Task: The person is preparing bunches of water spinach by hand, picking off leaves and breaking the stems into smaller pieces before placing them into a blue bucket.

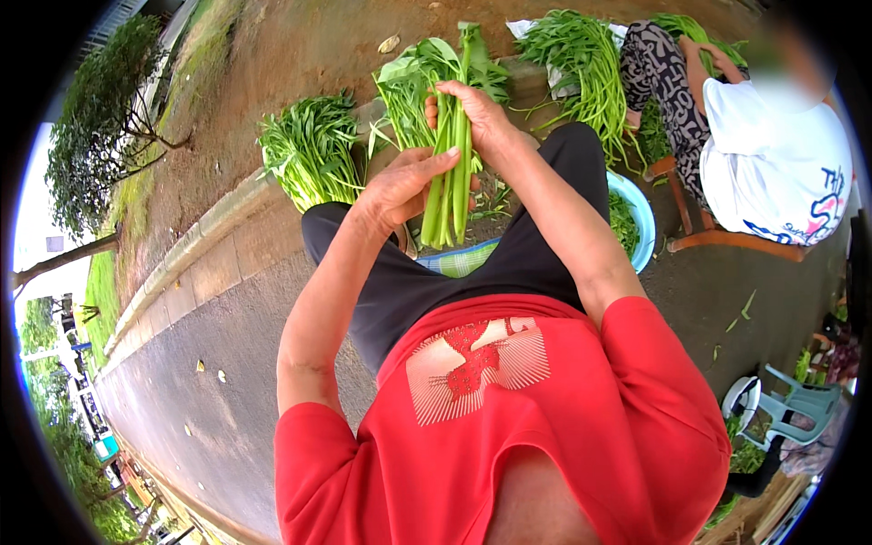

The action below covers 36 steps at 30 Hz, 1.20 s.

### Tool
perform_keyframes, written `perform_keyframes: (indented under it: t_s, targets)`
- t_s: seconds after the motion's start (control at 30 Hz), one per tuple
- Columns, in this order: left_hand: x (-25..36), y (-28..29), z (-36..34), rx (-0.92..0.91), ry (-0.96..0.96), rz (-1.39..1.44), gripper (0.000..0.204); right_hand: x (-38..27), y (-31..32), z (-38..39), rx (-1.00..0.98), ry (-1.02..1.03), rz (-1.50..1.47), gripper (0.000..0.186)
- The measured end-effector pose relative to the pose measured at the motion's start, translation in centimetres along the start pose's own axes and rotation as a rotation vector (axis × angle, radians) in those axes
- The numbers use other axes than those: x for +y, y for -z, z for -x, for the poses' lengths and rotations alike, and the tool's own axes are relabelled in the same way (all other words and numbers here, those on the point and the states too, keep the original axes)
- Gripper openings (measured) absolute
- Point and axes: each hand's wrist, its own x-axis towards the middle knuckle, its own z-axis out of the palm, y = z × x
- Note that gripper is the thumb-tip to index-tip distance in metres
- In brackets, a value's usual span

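Observation:
A small bunch of water spinach stands between my two hands above my lap, its thick pale stem ends pointing toward me and its leaves away. My left hand is closed round the lower stems, thumb laid across them. Higher up, my right hand wraps the same stems from the right side. Beyond the bunch lies a leafy green pile, partly hidden by my hands. To its left a larger heap of the greens rests against the curb.
A light blue basin holding greens sits beside my right knee. At the right, a person in a white shirt sits on a wooden chair, handling greens near another pile. A checkered cloth lies between my legs. The stone curb runs along the left.

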Motion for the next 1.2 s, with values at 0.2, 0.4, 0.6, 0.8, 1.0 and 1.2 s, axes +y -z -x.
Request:
perform_keyframes:
  t_s: [0.2,0.4,0.6,0.8,1.0,1.2]
  targets:
    - [-2.3,0.2,-0.7,0.051,-0.012,0.145,0.038,1.2,0.2,0.9,0.029,0.112,0.217,0.02]
    - [-3.7,0.4,0.7,0.132,0.002,0.017,0.033,3.5,-0.2,1.9,0.129,0.289,0.235,0.018]
    - [-4.2,-0.4,3.8,0.178,-0.007,-0.26,0.022,6.0,1.0,3.0,0.059,0.062,-0.264,0.033]
    - [-6.7,-0.1,6.7,0.187,0.104,-0.415,0.032,6.6,3.6,2.4,-0.01,-0.214,-0.326,0.028]
    - [-7.7,1.5,5.7,0.42,-0.251,-0.971,0.051,7.1,4.0,2.5,0.214,0.044,-0.375,0.012]
    - [-7.9,1.2,3.6,0.343,-0.075,-0.68,0.037,7.1,5.6,1.6,0.288,0.107,-0.342,0.014]
